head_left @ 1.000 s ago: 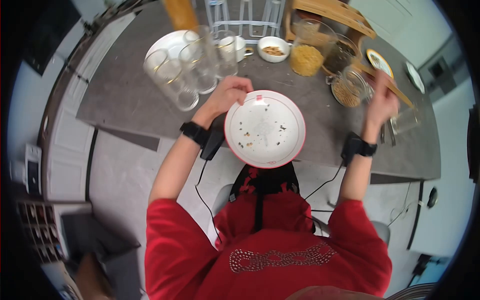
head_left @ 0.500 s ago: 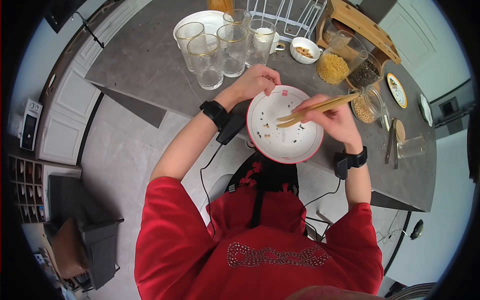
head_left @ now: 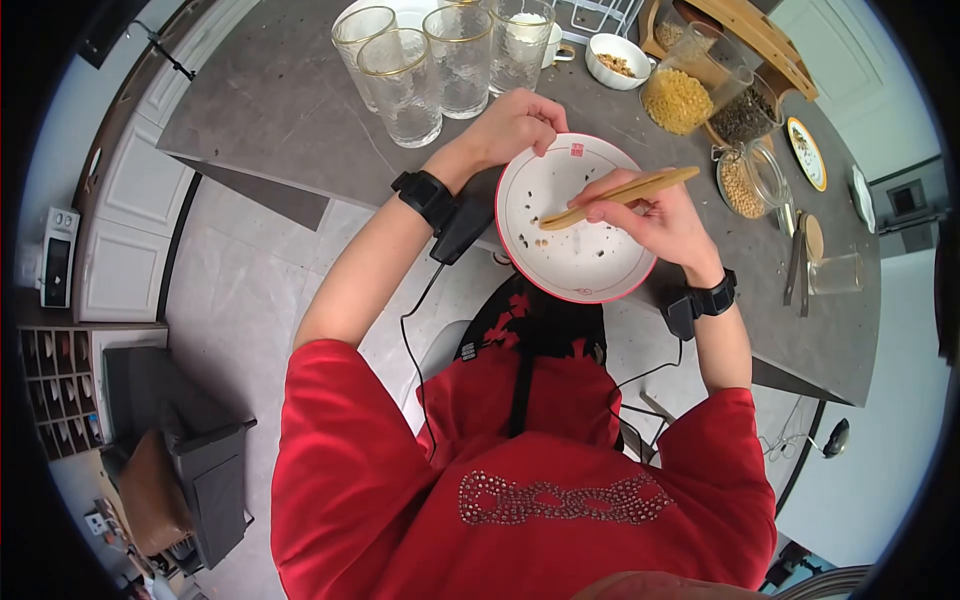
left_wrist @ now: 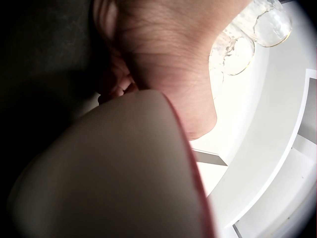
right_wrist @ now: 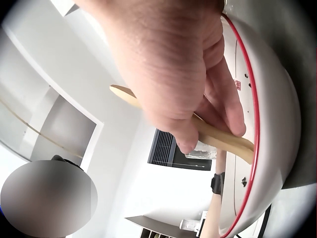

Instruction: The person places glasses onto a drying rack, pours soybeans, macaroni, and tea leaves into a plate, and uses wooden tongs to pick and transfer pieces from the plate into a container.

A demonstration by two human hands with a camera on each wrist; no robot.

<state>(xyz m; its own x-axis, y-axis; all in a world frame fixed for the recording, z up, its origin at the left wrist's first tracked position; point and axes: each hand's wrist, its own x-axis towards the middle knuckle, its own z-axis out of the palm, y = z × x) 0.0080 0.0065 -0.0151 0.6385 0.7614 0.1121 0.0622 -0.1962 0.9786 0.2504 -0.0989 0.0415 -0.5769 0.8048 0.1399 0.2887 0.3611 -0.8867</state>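
Tall glasses [head_left: 403, 95]: clustered upright on the bench [head_left: 270, 130], gilt rims.
Left hand [head_left: 515, 130]: thumb and fingers pinched a rim.
Large bowl [head_left: 600, 275]: white, red-edged, upper left rim in that grip; sat at the bench's near edge, whether resting there could not tell.
Bits [head_left: 541, 241]: dark and tan, scattered inside.
Wooden tongs [head_left: 650, 187]: slanted over the bowl, tips near tan bits; contact unclear.
Right hand [head_left: 665, 225]: pinched the tongs between thumb and fingers.
Chickpea jar [head_left: 758, 185]: tipped, right of that hand.
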